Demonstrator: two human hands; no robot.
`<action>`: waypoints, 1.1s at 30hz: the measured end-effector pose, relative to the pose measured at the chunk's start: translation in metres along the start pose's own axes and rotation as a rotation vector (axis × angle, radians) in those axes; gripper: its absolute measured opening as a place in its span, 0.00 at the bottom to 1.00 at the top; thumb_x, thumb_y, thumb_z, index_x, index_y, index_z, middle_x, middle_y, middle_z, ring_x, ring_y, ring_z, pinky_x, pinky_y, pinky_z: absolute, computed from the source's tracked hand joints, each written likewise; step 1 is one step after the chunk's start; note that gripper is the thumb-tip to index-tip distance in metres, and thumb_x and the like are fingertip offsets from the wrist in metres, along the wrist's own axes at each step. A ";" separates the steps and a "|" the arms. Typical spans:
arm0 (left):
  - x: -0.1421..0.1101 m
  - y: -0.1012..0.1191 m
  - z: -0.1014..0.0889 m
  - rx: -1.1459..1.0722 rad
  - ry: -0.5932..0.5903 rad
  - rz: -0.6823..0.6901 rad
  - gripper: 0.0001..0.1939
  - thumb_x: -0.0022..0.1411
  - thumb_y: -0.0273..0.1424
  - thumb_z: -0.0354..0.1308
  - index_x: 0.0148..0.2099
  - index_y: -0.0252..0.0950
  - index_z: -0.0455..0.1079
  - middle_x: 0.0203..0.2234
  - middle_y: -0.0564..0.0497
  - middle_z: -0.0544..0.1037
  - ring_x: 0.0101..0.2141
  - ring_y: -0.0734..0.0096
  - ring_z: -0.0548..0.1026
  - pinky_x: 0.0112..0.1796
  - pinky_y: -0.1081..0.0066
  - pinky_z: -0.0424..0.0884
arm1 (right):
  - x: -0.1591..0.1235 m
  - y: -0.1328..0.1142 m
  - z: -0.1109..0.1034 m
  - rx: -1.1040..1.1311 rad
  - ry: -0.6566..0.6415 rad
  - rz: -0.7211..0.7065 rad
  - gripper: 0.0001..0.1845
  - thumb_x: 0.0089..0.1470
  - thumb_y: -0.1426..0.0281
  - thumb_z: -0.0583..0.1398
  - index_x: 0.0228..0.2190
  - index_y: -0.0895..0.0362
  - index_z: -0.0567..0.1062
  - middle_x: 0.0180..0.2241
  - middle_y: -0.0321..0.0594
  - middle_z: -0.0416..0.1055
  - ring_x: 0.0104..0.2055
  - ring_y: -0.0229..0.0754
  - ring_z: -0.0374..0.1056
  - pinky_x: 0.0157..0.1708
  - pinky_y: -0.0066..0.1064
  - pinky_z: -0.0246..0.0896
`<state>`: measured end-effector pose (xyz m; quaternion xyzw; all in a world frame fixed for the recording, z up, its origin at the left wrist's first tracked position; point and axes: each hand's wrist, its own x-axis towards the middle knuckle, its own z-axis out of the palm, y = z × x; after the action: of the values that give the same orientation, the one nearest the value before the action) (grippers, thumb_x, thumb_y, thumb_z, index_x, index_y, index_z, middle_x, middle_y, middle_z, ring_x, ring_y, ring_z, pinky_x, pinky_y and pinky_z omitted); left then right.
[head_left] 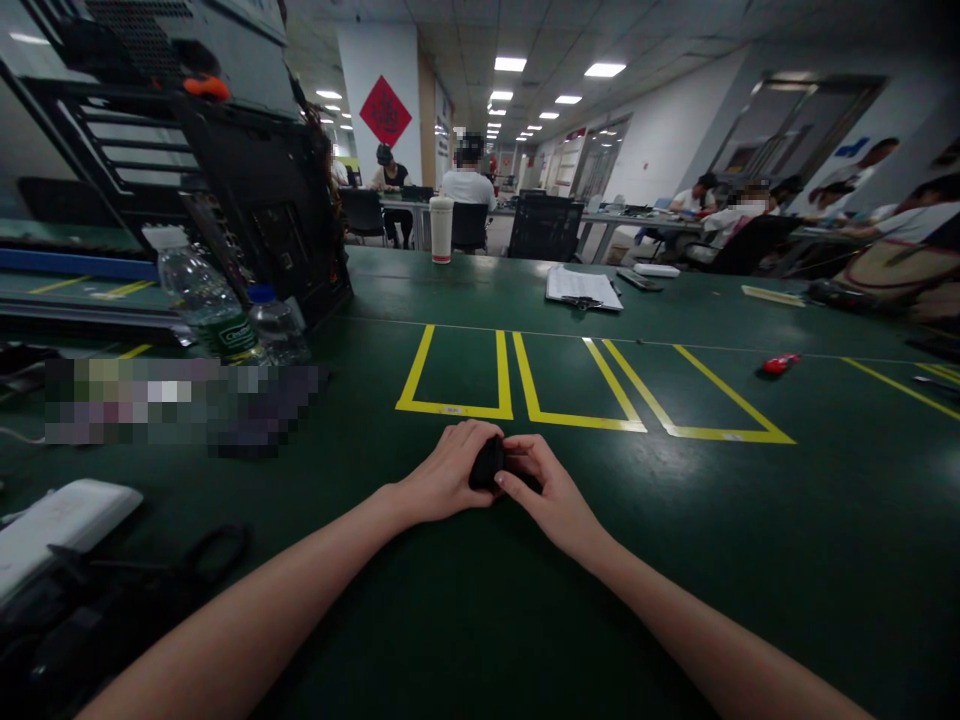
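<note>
Both my hands meet on the green table just in front of the yellow taped boxes. My left hand is curled round a small black object, fingers closed over its top. My right hand pinches the same black object from the right side, thumb pressed against it. Most of the object is hidden between my fingers and I cannot make out what it is.
Two plastic water bottles stand at the left beside a black open machine frame. A white device and black cables lie near left. A clipboard with papers, a white cup and a small red item lie farther off. People sit at desks behind.
</note>
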<state>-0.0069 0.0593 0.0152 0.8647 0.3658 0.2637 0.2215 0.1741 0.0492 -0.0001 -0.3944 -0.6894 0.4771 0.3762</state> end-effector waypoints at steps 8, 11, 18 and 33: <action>0.000 0.000 0.000 -0.016 -0.003 -0.037 0.28 0.50 0.27 0.61 0.51 0.40 0.53 0.46 0.47 0.63 0.47 0.58 0.63 0.46 0.58 0.61 | -0.002 -0.002 -0.003 -0.030 -0.058 -0.074 0.14 0.52 0.71 0.57 0.43 0.52 0.64 0.42 0.37 0.64 0.48 0.42 0.63 0.49 0.40 0.60; 0.001 -0.001 0.002 -0.018 0.014 -0.030 0.28 0.50 0.28 0.61 0.51 0.40 0.53 0.46 0.47 0.63 0.46 0.59 0.63 0.46 0.59 0.61 | -0.001 0.002 -0.001 -0.002 -0.023 -0.071 0.11 0.53 0.71 0.57 0.40 0.52 0.65 0.40 0.36 0.65 0.46 0.42 0.65 0.47 0.38 0.61; 0.001 -0.003 0.003 -0.008 0.013 -0.014 0.26 0.51 0.28 0.61 0.50 0.39 0.54 0.45 0.47 0.63 0.45 0.62 0.63 0.46 0.62 0.61 | 0.000 -0.001 -0.001 -0.057 -0.015 0.003 0.17 0.54 0.71 0.55 0.46 0.52 0.62 0.46 0.40 0.64 0.49 0.44 0.63 0.50 0.42 0.59; 0.001 -0.003 0.004 -0.006 0.027 -0.006 0.27 0.51 0.28 0.61 0.51 0.40 0.54 0.45 0.48 0.64 0.45 0.61 0.64 0.46 0.61 0.62 | 0.000 0.002 -0.001 -0.004 -0.025 -0.050 0.14 0.53 0.73 0.56 0.42 0.51 0.63 0.43 0.37 0.64 0.48 0.41 0.63 0.49 0.39 0.61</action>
<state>-0.0057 0.0611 0.0102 0.8593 0.3705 0.2756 0.2201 0.1751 0.0497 -0.0017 -0.3718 -0.7045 0.4712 0.3787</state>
